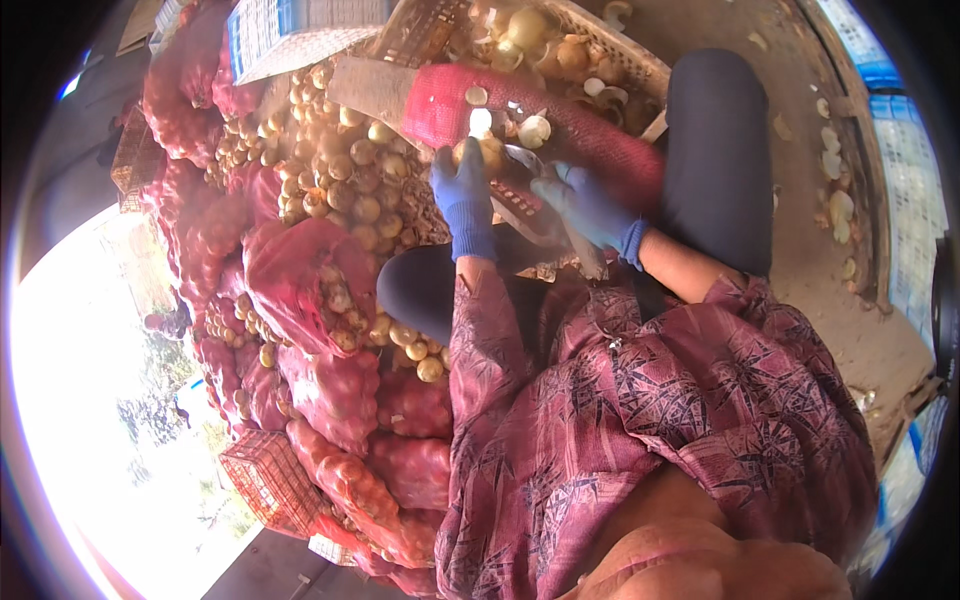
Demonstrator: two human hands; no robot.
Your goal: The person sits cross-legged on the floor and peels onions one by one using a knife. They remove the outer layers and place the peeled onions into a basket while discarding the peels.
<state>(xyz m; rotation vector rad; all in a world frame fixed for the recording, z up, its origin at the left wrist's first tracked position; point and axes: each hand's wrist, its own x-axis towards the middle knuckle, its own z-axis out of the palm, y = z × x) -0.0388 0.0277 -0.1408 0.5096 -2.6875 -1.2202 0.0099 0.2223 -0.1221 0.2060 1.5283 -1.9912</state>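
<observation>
My left hand [461, 180], in a blue knit-cuff glove, grips an onion [489, 155] over a board wrapped in red mesh [442, 94]. To its right my right hand [581, 199], gloved in blue too, is closed around the handle of a knife, whose blade [525, 159] points at the onion's right side. Whether the blade touches the onion is hard to tell. A pale cut onion piece [534, 131] and small scraps lie on the mesh just beyond my hands.
A crate [626, 34] of onions and peelings stands beyond the board. Loose onions [367, 180] are heaped at the left, beside filled red mesh sacks [330, 390]. A wire-like crate [270, 480] stands lower left. Peel scraps [840, 210] lie on the floor at right.
</observation>
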